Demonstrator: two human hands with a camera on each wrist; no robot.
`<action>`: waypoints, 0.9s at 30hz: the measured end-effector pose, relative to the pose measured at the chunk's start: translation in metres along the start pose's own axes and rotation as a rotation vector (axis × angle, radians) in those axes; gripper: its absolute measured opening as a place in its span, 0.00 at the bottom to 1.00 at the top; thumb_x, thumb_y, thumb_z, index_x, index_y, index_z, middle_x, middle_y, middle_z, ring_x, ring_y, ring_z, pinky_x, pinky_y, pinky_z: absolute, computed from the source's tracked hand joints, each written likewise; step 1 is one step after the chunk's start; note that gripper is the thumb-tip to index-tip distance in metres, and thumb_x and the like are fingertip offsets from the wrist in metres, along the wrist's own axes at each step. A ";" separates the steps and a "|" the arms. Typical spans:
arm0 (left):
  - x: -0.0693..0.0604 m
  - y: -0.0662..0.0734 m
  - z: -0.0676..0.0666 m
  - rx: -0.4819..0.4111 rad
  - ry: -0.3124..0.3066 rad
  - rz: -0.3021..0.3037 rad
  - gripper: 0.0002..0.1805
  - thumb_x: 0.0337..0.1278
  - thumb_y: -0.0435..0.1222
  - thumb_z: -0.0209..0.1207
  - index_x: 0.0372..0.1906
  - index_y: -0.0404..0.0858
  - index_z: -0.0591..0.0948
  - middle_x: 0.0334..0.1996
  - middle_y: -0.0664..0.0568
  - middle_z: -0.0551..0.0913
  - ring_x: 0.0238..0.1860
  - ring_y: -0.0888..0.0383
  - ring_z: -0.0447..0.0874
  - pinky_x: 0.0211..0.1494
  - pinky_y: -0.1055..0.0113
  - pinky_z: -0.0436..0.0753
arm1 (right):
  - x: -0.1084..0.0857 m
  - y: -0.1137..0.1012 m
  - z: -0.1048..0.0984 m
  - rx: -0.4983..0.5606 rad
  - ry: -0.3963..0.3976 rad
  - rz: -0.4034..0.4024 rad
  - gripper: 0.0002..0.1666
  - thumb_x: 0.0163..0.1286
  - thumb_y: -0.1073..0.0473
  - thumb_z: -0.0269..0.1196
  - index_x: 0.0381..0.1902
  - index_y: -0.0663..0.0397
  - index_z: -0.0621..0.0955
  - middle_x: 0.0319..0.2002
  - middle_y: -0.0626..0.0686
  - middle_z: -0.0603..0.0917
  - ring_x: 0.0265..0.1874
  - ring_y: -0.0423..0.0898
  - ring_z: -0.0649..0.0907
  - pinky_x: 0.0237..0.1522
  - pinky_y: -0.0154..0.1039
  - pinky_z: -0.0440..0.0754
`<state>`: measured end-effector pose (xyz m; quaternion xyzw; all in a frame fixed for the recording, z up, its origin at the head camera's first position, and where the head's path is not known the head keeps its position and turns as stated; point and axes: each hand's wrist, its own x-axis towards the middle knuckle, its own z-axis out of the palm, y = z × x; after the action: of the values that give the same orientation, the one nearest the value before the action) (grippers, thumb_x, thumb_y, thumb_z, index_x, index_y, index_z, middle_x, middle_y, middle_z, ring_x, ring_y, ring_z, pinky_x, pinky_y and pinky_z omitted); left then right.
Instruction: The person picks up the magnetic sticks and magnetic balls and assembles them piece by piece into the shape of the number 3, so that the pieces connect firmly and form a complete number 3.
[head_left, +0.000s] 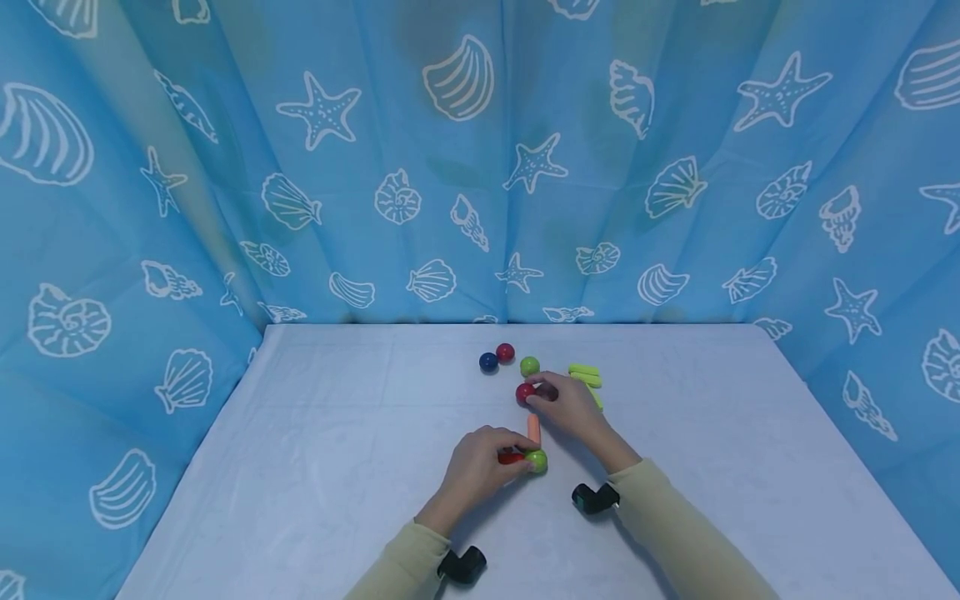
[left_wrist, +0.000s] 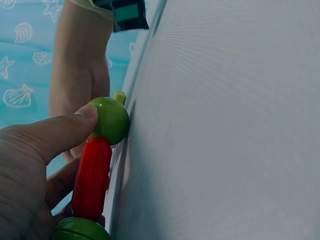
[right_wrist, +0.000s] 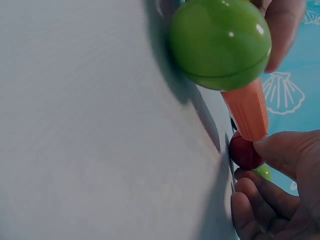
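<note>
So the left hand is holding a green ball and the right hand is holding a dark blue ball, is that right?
Not quite: the head view shows the right hand holding a red ball, not the dark blue ball, which lies farther back. The left hand does hold a green ball.

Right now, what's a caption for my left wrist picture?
Left hand gripping a green ball at one end of a red stick.

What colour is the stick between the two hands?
The stick is orange; the right wrist view shows it best.
</note>
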<state>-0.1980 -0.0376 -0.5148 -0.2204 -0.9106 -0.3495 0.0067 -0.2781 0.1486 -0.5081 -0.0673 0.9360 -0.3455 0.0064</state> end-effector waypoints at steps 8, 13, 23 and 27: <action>0.000 0.002 -0.001 0.003 -0.005 -0.014 0.14 0.55 0.45 0.73 0.49 0.56 0.90 0.44 0.65 0.89 0.46 0.64 0.82 0.51 0.66 0.79 | -0.014 0.008 -0.009 0.019 -0.029 -0.005 0.21 0.69 0.55 0.70 0.59 0.46 0.83 0.46 0.51 0.87 0.49 0.50 0.84 0.54 0.50 0.82; 0.000 0.002 -0.002 -0.007 -0.005 -0.013 0.14 0.56 0.45 0.73 0.49 0.56 0.90 0.45 0.64 0.89 0.47 0.64 0.82 0.52 0.65 0.79 | -0.018 0.011 -0.011 0.022 -0.039 -0.021 0.21 0.69 0.58 0.70 0.59 0.47 0.83 0.47 0.51 0.87 0.51 0.52 0.84 0.55 0.51 0.82; 0.000 0.002 -0.002 -0.017 -0.004 -0.016 0.15 0.55 0.45 0.73 0.49 0.56 0.90 0.46 0.64 0.89 0.46 0.64 0.82 0.50 0.65 0.79 | -0.020 0.012 -0.011 0.028 -0.053 -0.034 0.21 0.70 0.57 0.68 0.60 0.47 0.83 0.52 0.51 0.86 0.52 0.51 0.84 0.56 0.50 0.82; -0.001 0.002 -0.001 -0.019 -0.002 -0.015 0.15 0.55 0.45 0.73 0.49 0.56 0.90 0.46 0.65 0.89 0.46 0.64 0.82 0.50 0.66 0.79 | -0.020 0.012 -0.011 0.019 -0.057 -0.042 0.21 0.71 0.57 0.68 0.61 0.46 0.83 0.54 0.52 0.86 0.55 0.52 0.83 0.58 0.51 0.81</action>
<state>-0.1969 -0.0376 -0.5127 -0.2139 -0.9090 -0.3578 0.0011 -0.2604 0.1673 -0.5087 -0.0968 0.9304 -0.3525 0.0266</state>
